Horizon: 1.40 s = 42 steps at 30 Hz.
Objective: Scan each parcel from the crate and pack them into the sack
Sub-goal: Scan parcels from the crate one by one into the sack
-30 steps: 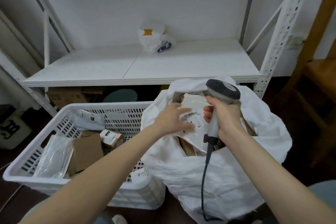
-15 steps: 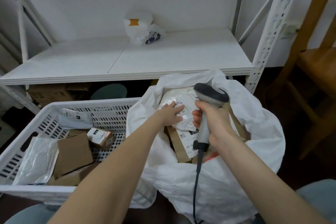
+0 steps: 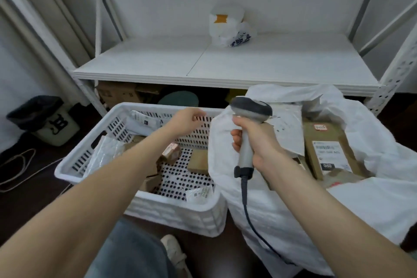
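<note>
Parcels (image 3: 198, 160) lie in the perforated plastic crate (image 3: 180, 212) under the empty, loosely curled left hand (image 3: 186, 121). The right hand (image 3: 259, 142) grips a grey scanner (image 3: 251, 109) over the crinkled sack (image 3: 282, 221).

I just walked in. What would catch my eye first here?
The right hand grips a grey corded scanner at centre, beside the white sack of labelled parcels on the right. The left hand hovers empty above the white crate on the left.
</note>
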Motion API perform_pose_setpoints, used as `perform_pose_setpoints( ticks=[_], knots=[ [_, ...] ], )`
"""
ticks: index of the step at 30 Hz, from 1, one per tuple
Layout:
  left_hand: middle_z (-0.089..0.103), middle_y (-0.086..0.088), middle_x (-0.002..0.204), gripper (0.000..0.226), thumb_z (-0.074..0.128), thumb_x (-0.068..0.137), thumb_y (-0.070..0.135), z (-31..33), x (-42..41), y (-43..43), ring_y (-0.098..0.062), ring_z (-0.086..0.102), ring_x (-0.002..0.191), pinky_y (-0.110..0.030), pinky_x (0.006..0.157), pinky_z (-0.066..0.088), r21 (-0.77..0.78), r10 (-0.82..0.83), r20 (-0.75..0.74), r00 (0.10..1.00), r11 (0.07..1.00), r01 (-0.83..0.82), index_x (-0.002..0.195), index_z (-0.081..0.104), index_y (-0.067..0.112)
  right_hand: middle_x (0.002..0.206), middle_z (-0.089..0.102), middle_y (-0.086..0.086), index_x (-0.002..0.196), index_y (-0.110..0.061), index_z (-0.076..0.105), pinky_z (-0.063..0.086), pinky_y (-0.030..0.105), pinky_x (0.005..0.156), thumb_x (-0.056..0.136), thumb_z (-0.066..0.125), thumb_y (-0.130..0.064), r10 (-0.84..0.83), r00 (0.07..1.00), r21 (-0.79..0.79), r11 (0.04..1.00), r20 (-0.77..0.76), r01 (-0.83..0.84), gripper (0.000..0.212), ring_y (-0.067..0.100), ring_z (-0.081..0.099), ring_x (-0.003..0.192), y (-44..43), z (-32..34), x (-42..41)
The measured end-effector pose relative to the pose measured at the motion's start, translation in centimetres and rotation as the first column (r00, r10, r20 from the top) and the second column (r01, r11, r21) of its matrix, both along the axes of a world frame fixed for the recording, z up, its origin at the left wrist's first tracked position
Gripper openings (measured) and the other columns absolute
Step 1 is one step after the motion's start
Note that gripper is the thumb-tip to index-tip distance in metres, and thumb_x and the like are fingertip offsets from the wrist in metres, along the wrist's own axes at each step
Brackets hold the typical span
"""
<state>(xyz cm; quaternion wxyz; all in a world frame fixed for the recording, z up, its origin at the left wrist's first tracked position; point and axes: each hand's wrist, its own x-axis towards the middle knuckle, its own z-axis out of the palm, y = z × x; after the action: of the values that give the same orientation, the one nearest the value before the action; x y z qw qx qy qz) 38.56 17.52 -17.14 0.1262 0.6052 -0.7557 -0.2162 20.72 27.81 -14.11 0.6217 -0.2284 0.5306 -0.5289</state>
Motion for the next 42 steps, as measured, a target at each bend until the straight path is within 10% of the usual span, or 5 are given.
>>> perform_pose_setpoints(
  ticks=[11, 22, 28, 35, 42],
  knots=[
    [0.046, -0.015, 0.143, 0.058, 0.061, 0.092, 0.024, -11.2, 16.8, -1.1, -0.029, 0.045, 0.13, -0.034, 0.103, 0.038, 0.322, 0.304, 0.294, 0.906, 0.861, -0.393, 0.141, 0.04, 0.002, 0.063, 0.06, 0.005, 0.1, 0.002, 0.069, 0.045, 0.021, 0.045, 0.087, 0.069, -0.017, 0.286, 0.958, 0.223, 0.936, -0.024, -0.274, 0.023, 0.011, 0.051, 0.049, -8.2, -9.7, 17.2],
    [0.038, -0.016, 0.141, 0.083, 0.077, 0.078, 0.033, -22.6, 28.1, -10.2, -0.033, 0.046, 0.125, -0.044, 0.1, 0.045, 0.22, 0.735, 0.049, 0.676, 0.652, -0.725, 0.142, 0.03, 0.011, 0.061, 0.062, 0.004, 0.097, -0.001, 0.068, 0.049, 0.021, 0.049, 0.087, 0.07, -0.014, 0.256, 0.965, 0.422, 0.869, 0.066, -0.259, 0.017, 0.01, 0.054, 0.047, -17.3, -20.2, 24.5],
    [0.033, -0.015, 0.149, 0.094, 0.066, 0.078, 0.06, -25.8, 30.7, -14.6, -0.036, 0.039, 0.132, -0.049, 0.104, 0.042, 0.144, 0.588, 0.279, 0.759, 0.756, -0.638, 0.149, 0.024, 0.015, 0.06, 0.057, 0.001, 0.078, -0.008, 0.063, 0.046, 0.019, 0.051, 0.091, 0.064, -0.014, 0.285, 0.956, 0.438, 0.853, 0.067, -0.285, 0.014, 0.008, 0.051, 0.049, -18.8, -23.2, 24.1],
    [0.042, -0.019, 0.129, 0.047, 0.074, 0.076, 0.044, -23.8, 29.6, -16.7, -0.031, 0.042, 0.119, -0.038, 0.091, 0.043, 0.192, 0.352, 0.446, 0.823, 0.861, -0.472, 0.107, 0.059, 0.012, 0.059, 0.06, 0.003, 0.076, -0.008, 0.065, 0.049, 0.023, 0.05, 0.086, 0.069, -0.011, 0.225, 0.974, 0.469, 0.857, 0.03, -0.212, 0.011, 0.01, 0.053, 0.045, -18.6, -24.2, 23.5],
    [0.053, -0.014, 0.12, 0.06, 0.08, 0.074, 0.023, -22.9, 27.4, -13.8, -0.03, 0.053, 0.107, -0.031, 0.082, 0.039, 0.254, 0.301, 0.219, 0.928, 0.901, -0.352, 0.124, 0.048, 0.017, 0.06, 0.061, 0.003, 0.081, -0.006, 0.065, 0.047, 0.024, 0.05, 0.087, 0.069, -0.013, 0.223, 0.973, 0.445, 0.865, 0.068, -0.229, 0.01, 0.011, 0.053, 0.046, -17.0, -22.5, 22.2]
  ],
)
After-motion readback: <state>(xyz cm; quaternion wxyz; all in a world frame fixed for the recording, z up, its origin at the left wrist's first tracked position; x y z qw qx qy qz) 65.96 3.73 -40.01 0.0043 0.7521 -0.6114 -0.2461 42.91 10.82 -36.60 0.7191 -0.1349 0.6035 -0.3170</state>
